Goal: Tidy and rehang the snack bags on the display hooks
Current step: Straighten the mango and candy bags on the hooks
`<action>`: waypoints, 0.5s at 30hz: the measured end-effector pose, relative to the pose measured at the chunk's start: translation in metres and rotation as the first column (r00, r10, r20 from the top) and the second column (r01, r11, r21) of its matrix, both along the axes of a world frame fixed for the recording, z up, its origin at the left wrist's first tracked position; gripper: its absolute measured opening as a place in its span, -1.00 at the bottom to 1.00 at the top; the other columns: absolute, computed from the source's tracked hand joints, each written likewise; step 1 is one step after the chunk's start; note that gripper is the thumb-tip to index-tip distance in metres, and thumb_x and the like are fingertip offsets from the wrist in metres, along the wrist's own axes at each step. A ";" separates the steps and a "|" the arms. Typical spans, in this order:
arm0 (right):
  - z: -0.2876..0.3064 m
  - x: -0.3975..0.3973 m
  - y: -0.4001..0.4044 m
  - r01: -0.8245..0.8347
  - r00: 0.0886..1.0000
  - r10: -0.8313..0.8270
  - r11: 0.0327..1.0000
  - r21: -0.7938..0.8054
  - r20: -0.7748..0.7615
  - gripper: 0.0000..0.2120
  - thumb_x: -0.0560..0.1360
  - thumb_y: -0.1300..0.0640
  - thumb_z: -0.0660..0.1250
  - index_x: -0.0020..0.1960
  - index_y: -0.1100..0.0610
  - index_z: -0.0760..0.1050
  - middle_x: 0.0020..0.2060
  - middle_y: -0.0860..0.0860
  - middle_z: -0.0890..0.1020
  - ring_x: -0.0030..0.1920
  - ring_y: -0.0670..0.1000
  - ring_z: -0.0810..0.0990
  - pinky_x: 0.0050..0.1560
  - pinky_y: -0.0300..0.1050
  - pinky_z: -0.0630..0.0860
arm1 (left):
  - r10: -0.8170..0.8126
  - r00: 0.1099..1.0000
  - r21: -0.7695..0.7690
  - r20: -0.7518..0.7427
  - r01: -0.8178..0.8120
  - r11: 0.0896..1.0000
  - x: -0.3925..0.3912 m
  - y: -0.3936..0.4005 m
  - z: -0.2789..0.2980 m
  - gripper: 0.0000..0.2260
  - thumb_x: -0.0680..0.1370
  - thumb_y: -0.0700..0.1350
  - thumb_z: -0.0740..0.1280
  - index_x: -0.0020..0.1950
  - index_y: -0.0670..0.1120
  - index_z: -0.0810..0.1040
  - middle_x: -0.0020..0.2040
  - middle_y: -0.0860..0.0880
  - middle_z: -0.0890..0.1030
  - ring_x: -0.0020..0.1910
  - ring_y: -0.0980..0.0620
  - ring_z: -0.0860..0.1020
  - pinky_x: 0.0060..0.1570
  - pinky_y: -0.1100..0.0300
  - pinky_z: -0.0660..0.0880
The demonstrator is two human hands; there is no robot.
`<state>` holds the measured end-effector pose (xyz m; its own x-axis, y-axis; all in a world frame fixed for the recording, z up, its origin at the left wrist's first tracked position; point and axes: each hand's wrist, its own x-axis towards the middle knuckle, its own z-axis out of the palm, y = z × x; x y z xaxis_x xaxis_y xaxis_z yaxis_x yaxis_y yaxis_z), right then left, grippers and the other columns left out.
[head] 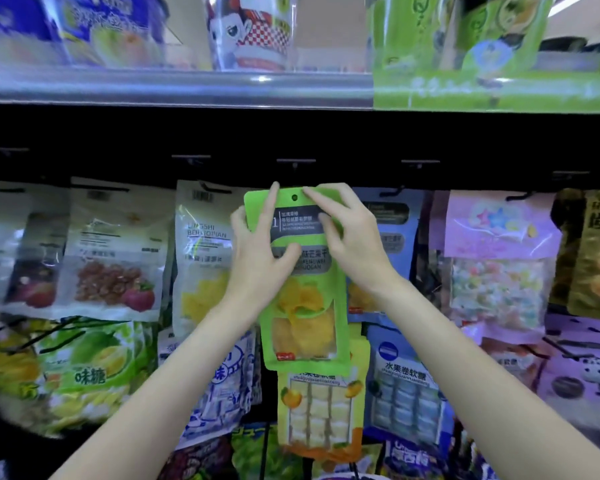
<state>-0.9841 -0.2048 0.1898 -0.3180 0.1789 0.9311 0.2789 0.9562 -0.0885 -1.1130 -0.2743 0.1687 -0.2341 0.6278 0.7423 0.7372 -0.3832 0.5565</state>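
Hands, left (257, 251) and right (347, 237), both clamped on green mango bag (302, 306), its hook hidden behind.

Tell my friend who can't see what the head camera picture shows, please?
Two bare hands hold a green dried-mango bag up near a display hook; the left hand and right hand grip its top corners. Other snack bags hang around it under a shelf.
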 end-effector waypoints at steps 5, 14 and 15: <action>0.008 -0.010 0.013 0.027 0.998 -0.025 0.999 0.022 -0.059 -0.63 0.52 0.41 0.16 0.31 0.28 0.44 0.18 0.18 0.48 0.22 -0.02 0.39 0.23 -0.42 0.28 | 0.293 0.902 0.176 -0.317 -0.248 0.953 -0.001 0.013 0.004 -0.44 0.55 -0.11 0.18 0.54 0.01 0.09 0.54 -0.12 -0.18 0.49 -0.18 -0.16 0.35 0.05 0.13; 0.011 -0.016 0.024 0.021 0.999 -0.023 0.999 -0.050 -0.041 -0.62 0.52 0.41 0.15 0.30 0.25 0.46 0.19 0.15 0.48 0.20 -0.09 0.40 0.20 -0.54 0.23 | 0.489 0.682 0.308 -0.544 -0.381 0.872 -0.012 0.026 0.000 -0.49 0.54 -0.05 0.08 0.49 -0.13 0.23 0.51 -0.02 0.21 0.52 -0.14 -0.01 0.43 -0.14 -0.04; 0.010 -0.016 0.024 0.024 0.999 -0.025 0.999 -0.046 -0.027 -0.62 0.52 0.40 0.15 0.31 0.25 0.45 0.20 0.17 0.47 0.21 -0.07 0.39 0.19 -0.55 0.22 | 0.483 0.673 0.307 -0.560 -0.373 0.875 -0.013 0.027 -0.001 -0.49 0.55 -0.05 0.08 0.49 -0.15 0.23 0.48 -0.05 0.28 0.51 -0.11 0.04 0.44 -0.13 -0.08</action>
